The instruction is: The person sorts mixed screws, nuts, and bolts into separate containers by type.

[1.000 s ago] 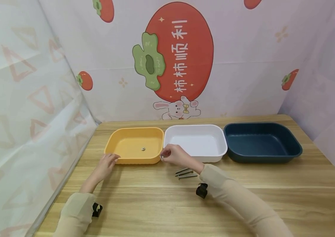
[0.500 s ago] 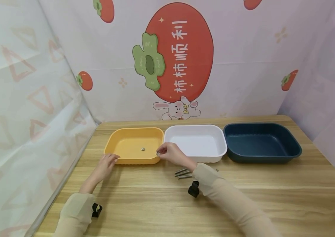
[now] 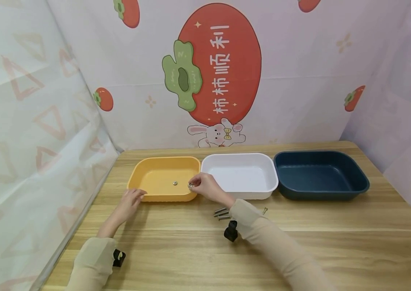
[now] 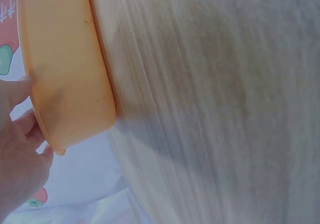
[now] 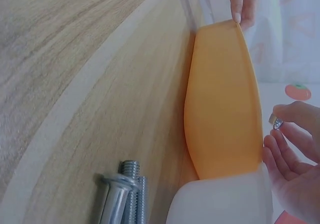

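Observation:
My right hand (image 3: 208, 187) is over the right end of the yellow tray (image 3: 170, 198), pinching a small metal nut (image 3: 190, 185) between thumb and fingertips. The right wrist view shows this nut (image 5: 276, 122) as a silvery ring just beyond the tray's rim. Another nut (image 3: 175, 183) lies on the tray's floor. At the tray's front left corner, my left hand (image 3: 130, 203) holds the rim, with fingers and thumb at the edge in the left wrist view. Several metal bolts (image 3: 221, 212) lie on the table near my right forearm, partly hidden by the sleeve.
A white tray (image 3: 240, 195) stands against the yellow one, and a dark blue tray (image 3: 323, 195) is at its right. One more bolt (image 3: 265, 210) shows beyond the right sleeve. The wooden table (image 3: 176, 250) ends at a printed cloth backdrop (image 3: 292, 109).
My right hand has moved left with the nut, from the tray's front right corner to above its inside. The bolt beyond the sleeve has come into view. My left hand stays at the rim.

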A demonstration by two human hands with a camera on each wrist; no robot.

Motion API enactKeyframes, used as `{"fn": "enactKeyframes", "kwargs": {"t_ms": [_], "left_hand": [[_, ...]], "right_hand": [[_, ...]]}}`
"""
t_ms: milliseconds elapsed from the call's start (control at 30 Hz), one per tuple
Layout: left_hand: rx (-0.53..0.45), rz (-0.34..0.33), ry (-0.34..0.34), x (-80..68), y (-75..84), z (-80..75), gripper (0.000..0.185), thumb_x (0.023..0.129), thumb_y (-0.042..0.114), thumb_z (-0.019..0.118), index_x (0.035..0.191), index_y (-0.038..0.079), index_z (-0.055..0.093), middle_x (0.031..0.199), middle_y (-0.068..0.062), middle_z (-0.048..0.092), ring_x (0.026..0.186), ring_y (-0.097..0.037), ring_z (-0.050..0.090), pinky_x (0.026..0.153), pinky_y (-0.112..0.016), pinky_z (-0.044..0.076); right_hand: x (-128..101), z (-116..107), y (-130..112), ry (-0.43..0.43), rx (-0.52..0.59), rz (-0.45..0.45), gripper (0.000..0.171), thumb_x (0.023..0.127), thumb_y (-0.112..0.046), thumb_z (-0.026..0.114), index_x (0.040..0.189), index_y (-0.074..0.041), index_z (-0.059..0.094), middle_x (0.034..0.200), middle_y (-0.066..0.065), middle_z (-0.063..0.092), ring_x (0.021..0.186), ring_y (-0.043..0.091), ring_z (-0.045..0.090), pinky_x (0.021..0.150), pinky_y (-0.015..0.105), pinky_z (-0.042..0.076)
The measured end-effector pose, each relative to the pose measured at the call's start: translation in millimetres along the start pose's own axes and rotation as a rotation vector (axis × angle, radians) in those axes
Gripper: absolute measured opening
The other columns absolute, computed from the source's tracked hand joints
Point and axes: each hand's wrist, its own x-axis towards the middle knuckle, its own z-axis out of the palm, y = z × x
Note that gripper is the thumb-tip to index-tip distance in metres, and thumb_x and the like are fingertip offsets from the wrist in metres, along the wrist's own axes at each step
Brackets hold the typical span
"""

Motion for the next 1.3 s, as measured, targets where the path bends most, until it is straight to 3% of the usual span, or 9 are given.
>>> {"fn": "enactKeyframes", "kwargs": {"t_ms": [333, 667, 900, 1133, 1300], "left_hand": [[-0.019, 0.013, 0.007, -1.1, -0.5, 1.1, 0.012, 0.083, -0.005, 0.053, 0.093, -0.005, 0.059, 0.086, -0.015, 0.057, 0.082, -0.030, 0.047, 0.072, -0.043, 0.035], [-0.072, -0.112, -0.103, -0.7, 1.5, -7.3, 0.020, 0.089, 0.009, 0.052, 0.103, -0.002, 0.059, 0.096, -0.015, 0.057, 0.086, -0.028, 0.046, 0.069, -0.039, 0.038], [-0.119, -0.106, -0.057, 4.6, 9.4, -6.6, 0.021, 0.088, 0.011, 0.053, 0.103, -0.002, 0.060, 0.096, -0.016, 0.060, 0.094, -0.032, 0.050, 0.070, -0.041, 0.046], [-0.161, -0.087, -0.020, 14.2, 26.3, -2.4, 0.024, 0.089, 0.018, 0.053, 0.104, 0.001, 0.060, 0.102, -0.016, 0.059, 0.102, -0.034, 0.048, 0.085, -0.051, 0.036], [-0.181, -0.043, -0.005, 23.4, 41.0, 2.5, 0.023, 0.088, 0.017, 0.054, 0.104, 0.002, 0.061, 0.101, -0.014, 0.058, 0.099, -0.032, 0.050, 0.083, -0.049, 0.039]], "right_hand": [[1, 4, 2, 0.007, 0.022, 0.013, 0.020, 0.076, -0.007, 0.067, 0.093, 0.003, 0.065, 0.088, 0.010, 0.061, 0.075, 0.015, 0.056, 0.065, 0.019, 0.045], [-11, -8, -1, -0.015, 0.042, -0.034, 0.024, 0.076, -0.006, 0.067, 0.097, 0.005, 0.063, 0.093, 0.016, 0.061, 0.080, 0.023, 0.058, 0.069, 0.022, 0.046], [-25, -24, 6, -0.037, 0.033, -0.053, 0.023, 0.076, -0.006, 0.067, 0.097, 0.002, 0.064, 0.090, 0.012, 0.062, 0.079, 0.019, 0.058, 0.070, 0.021, 0.045], [-40, -44, 10, -0.056, -0.006, -0.087, 0.020, 0.077, -0.007, 0.065, 0.097, 0.000, 0.065, 0.085, 0.008, 0.062, 0.076, 0.014, 0.056, 0.069, 0.022, 0.046], [-50, -55, 12, -0.069, -0.030, -0.089, 0.018, 0.077, -0.006, 0.064, 0.094, -0.001, 0.066, 0.083, 0.006, 0.062, 0.075, 0.013, 0.056, 0.069, 0.022, 0.046]]}}
